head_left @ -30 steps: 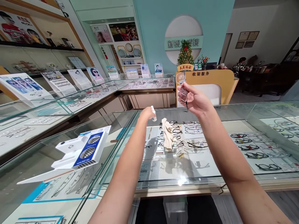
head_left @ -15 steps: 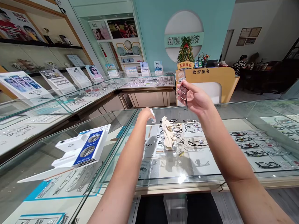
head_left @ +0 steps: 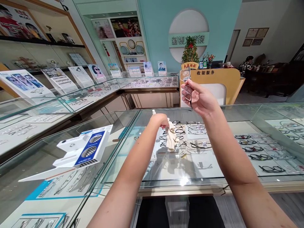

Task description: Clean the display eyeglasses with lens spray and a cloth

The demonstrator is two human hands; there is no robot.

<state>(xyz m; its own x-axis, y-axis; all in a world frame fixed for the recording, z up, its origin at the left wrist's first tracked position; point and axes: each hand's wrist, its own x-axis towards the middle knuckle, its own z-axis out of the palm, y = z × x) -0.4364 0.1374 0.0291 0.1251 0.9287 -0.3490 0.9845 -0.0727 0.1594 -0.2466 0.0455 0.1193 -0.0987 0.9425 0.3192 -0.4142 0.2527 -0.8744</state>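
Observation:
My right hand point(head_left: 201, 98) is raised over the counter and pinches a pair of eyeglasses point(head_left: 186, 93), held upright with one lens above the fingers and one below. My left hand point(head_left: 160, 120) reaches low over the glass top, its curled fingers closed at the upper left edge of a cream cleaning cloth point(head_left: 171, 139). The cloth lies crumpled on the glass. Just behind my left hand, the white top of a small spray bottle point(head_left: 154, 111) shows; the hand hides the rest of it.
Beneath the glass counter point(head_left: 180, 172) lie rows of eyeglass frames point(head_left: 251, 148). A blue and white folded box point(head_left: 91, 148) stands on the left counter. Farther back are display cases with cards point(head_left: 162, 68), a yellow cashier desk point(head_left: 234, 79) and a seated person point(head_left: 245, 66).
My left hand has let go of the spray bottle, leaving it on the counter, and has moved right to the cloth. My right hand still holds the eyeglasses in nearly the same place.

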